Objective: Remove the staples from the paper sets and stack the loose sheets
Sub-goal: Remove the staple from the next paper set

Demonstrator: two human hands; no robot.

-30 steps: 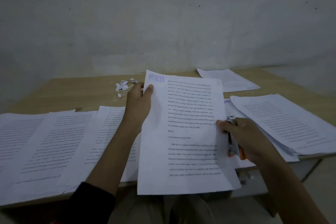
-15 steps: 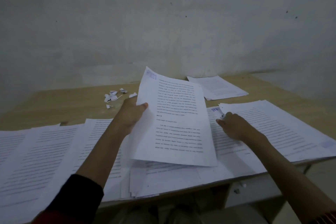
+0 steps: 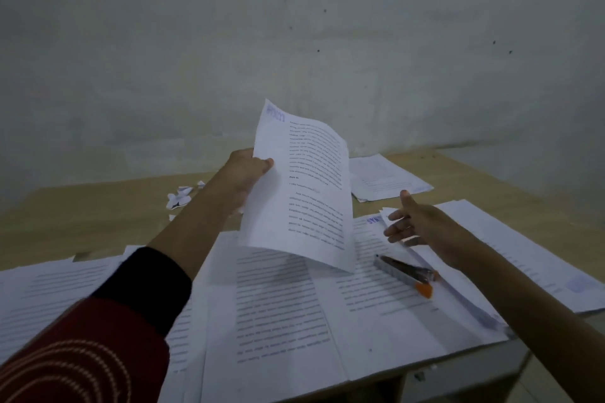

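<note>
Nearest, at 7 o'clock in the view: a red sleeve with a black cuff. Just beyond, at 6 o'clock, printed sheets spread overlapping along the front edge of the wooden table, with more out toward 8 o'clock. On them at 4 o'clock, lying flat and apart from both hands: a silver and orange tool.

Above it at 3 o'clock, the right hand, fingers straight and spread, thumb up, holding nothing; contact with the sheets beneath impossible to tell.

At centre, lifted clear of the table: the held paper, curved and tilted, blue stamp at its top corner. Gripped at its 9 o'clock edge by the left hand, thumb on the printed face.

Farther off: a stack at 3 o'clock, torn scraps at 9 o'clock, a far set at 2 o'clock, then the grey wall.
</note>
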